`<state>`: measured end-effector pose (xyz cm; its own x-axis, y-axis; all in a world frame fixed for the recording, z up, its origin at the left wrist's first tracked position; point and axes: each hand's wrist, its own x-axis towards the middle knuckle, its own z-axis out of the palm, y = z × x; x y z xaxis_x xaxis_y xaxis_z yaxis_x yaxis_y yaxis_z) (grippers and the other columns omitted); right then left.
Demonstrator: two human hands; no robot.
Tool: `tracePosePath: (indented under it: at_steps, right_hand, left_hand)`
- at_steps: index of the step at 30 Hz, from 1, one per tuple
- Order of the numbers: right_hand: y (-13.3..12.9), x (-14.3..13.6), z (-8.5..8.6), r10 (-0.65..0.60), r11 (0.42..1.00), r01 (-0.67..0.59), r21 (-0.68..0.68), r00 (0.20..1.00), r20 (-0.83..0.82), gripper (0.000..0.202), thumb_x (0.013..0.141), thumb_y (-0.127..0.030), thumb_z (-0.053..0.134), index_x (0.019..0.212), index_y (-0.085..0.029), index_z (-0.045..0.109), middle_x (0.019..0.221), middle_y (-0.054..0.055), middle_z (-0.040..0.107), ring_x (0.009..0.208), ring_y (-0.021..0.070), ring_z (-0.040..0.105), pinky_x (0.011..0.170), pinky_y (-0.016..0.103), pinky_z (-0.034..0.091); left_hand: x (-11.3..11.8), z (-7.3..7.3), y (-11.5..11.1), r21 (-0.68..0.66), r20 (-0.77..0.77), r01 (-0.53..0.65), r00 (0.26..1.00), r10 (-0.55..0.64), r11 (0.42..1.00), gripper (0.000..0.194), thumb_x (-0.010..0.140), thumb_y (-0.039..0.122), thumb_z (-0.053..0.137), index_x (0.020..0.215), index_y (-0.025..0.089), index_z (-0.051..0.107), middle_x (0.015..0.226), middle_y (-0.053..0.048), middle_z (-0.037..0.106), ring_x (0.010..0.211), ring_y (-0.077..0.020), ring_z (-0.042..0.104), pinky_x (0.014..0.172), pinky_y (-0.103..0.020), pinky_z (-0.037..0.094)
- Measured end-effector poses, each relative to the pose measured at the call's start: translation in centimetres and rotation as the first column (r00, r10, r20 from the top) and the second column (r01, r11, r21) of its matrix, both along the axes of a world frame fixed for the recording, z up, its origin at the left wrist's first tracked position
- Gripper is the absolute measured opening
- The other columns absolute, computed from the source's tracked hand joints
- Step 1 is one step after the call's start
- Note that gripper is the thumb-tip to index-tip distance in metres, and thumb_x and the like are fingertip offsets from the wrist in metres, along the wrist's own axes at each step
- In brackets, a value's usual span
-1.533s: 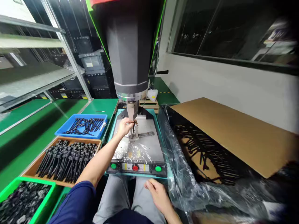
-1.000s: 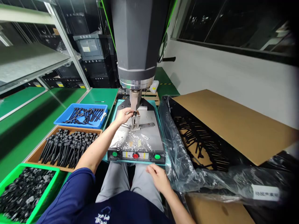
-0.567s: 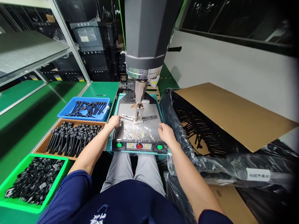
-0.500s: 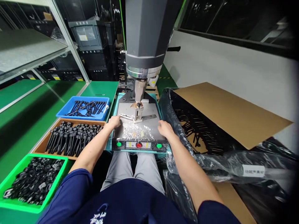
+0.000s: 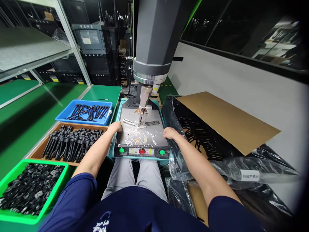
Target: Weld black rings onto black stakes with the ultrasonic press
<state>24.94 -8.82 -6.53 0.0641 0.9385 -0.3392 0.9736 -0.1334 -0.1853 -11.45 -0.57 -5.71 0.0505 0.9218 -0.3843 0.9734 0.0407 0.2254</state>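
My left hand (image 5: 117,126) is at the left edge of a press-like machine's base plate (image 5: 154,138); its fingers bend down over the side and are mostly hidden. At the opposite edge, my right hand (image 5: 170,132) is curled closed, its fingertips out of sight. Between them a small metal fixture (image 5: 140,120) stands on the plate, with a dark part (image 5: 142,110) in its top. The machine's tapered metal tool (image 5: 145,96) comes down just over that part; whether they touch, I cannot tell. Green buttons (image 5: 121,150) and a red button (image 5: 142,151) line the front panel.
At left stand a blue tray (image 5: 58,117) of black stemmed parts, a brown tray (image 5: 36,158) of more such parts, and a green tray (image 5: 29,219) of small black pieces. A cardboard sheet (image 5: 229,119) lies over a plastic-lined box at right. The grey machine head (image 5: 154,38) hangs above.
The right hand's fingers have curled in more at the plate's edge. My left hand has turned further down over its side. The view has shifted slightly.
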Motion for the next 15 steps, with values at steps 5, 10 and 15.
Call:
tracePosePath:
  at_steps: [5, 10, 15]
  right_hand:
    - [-1.1, 1.6, 1.9, -0.03, 0.996, 0.049, 0.077, 0.971, -0.235, 0.007, 0.064, -0.012, 0.067, 0.062, -0.017, 0.063, 0.054, -0.002, 0.059, 0.052, 0.012, 0.056, 0.05, 0.02, 0.037]
    - [-1.8, 4.6, 4.8, -0.06, 0.988, 0.119, 0.094, 0.878, -0.475, 0.01, 0.063, -0.018, 0.069, 0.061, -0.017, 0.059, 0.048, -0.004, 0.054, 0.044, 0.0086, 0.047, 0.043, 0.018, 0.032]
    - [-1.7, 7.7, 6.5, -0.154, 0.978, 0.207, -0.024, 0.64, -0.753, 0.021, 0.057, -0.026, 0.077, 0.062, -0.016, 0.06, 0.049, -0.001, 0.057, 0.044, 0.0085, 0.046, 0.041, 0.018, 0.027]
  left_hand:
    - [-0.7, 1.1, -0.2, 0.028, 0.166, -0.005, 0.986, 0.0, 1.0, 0.019, 0.053, 0.018, 0.075, 0.071, 0.018, 0.07, 0.088, -0.015, 0.073, 0.1, -0.0301, 0.067, 0.077, -0.029, 0.051]
    - [-1.9, 3.5, -0.1, -0.038, 0.457, 0.014, 0.889, 0.005, 0.999, 0.006, 0.06, 0.021, 0.07, 0.063, 0.018, 0.065, 0.071, -0.007, 0.072, 0.082, -0.0231, 0.07, 0.065, -0.025, 0.052]
    - [-2.3, 5.9, 0.1, -0.155, 0.76, 0.053, 0.644, 0.085, 0.986, 0.02, 0.062, 0.029, 0.075, 0.072, 0.017, 0.064, 0.08, -0.007, 0.073, 0.08, -0.0193, 0.071, 0.068, -0.026, 0.054]
